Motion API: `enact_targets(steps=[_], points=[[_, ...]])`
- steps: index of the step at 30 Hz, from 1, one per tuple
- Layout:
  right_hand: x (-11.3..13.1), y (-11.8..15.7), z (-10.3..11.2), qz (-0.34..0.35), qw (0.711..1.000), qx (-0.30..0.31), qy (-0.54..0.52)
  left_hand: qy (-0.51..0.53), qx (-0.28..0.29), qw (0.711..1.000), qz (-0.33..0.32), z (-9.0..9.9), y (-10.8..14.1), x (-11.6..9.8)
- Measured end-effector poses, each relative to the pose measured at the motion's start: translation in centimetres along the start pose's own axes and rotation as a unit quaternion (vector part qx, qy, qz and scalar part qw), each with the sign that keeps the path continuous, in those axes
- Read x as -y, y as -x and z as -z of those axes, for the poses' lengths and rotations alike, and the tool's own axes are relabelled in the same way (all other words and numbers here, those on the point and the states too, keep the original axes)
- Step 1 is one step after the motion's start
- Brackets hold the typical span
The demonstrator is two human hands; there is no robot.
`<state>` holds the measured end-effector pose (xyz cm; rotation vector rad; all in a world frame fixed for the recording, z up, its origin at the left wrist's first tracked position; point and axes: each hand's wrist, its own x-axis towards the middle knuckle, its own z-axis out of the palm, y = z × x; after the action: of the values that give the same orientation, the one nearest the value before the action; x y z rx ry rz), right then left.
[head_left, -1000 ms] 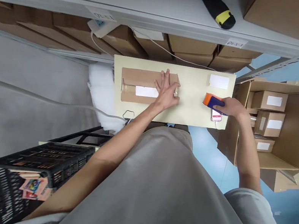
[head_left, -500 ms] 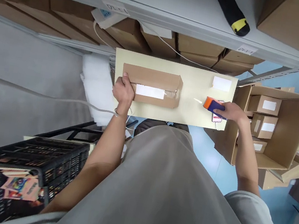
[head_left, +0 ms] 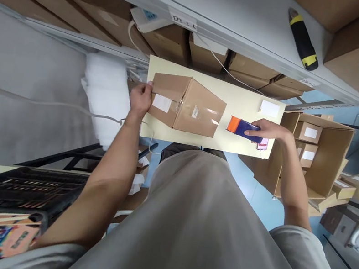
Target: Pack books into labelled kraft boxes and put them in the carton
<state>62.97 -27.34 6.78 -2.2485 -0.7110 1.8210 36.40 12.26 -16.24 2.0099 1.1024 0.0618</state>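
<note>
A brown cardboard box is tilted up on the cream tabletop, its taped end face turned upward and toward the right. My left hand is closed on the box's left end, thumb at the edge. Clear tape runs over the seam, and a white label sits on the box's long side. In my right hand is a dark blue tape dispenser with an orange front end, pointing left and just apart from the box. Partly beneath that hand lies a phone.
A white card stack lies at the tabletop's back right. An open carton with small labelled boxes stands right. Overhead, a grey shelf holds a black-and-yellow utility knife. White foam wrap and a black crate are left.
My left hand has tipped the box so its right end shows upward. The tape dispenser in my right hand has moved left toward the box. The view has shifted and turned slightly.
</note>
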Motion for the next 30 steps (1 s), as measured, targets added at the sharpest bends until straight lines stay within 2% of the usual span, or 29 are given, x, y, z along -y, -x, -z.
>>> enact_targets(steps=[4,9,12,15,16,18,20,21,25,30], points=[[2.1,-2.1,-0.2,-0.020,0.999,0.033,0.000,0.022,0.007,0.999,0.037,-1.2,0.3,0.1],[4.1,-2.5,-0.6,-0.040,0.999,0.029,-0.018,0.018,-0.013,1.000,0.019,-1.9,0.0,0.9],[5.9,-2.3,-1.2,-0.030,0.999,0.020,-0.037,0.021,-0.011,0.999,0.027,-0.5,-0.5,1.0],[8.2,-2.5,-2.0,-0.016,0.998,0.019,-0.061,0.123,-0.031,0.990,0.060,2.3,0.0,-0.3],[8.9,-2.6,-2.2,-0.012,0.998,0.017,-0.062,0.169,-0.045,0.983,0.051,3.3,0.5,-1.0],[10.3,-3.0,-2.7,-0.002,0.999,0.007,-0.054,0.216,-0.075,0.973,-0.028,4.9,2.1,-2.9],[11.6,-3.4,-2.9,0.007,0.999,-0.004,-0.038,0.188,-0.083,0.972,-0.118,5.7,3.5,-4.8],[12.2,-3.5,-3.0,0.011,0.999,-0.005,-0.031,0.168,-0.084,0.973,-0.133,5.8,4.1,-5.6],[13.5,-3.3,-2.8,0.017,1.000,0.006,-0.021,0.092,-0.069,0.988,-0.100,5.1,4.4,-7.2],[12.7,-2.2,-2.6,0.033,0.998,0.025,-0.043,0.036,-0.047,0.995,-0.078,4.9,4.2,-7.3]])
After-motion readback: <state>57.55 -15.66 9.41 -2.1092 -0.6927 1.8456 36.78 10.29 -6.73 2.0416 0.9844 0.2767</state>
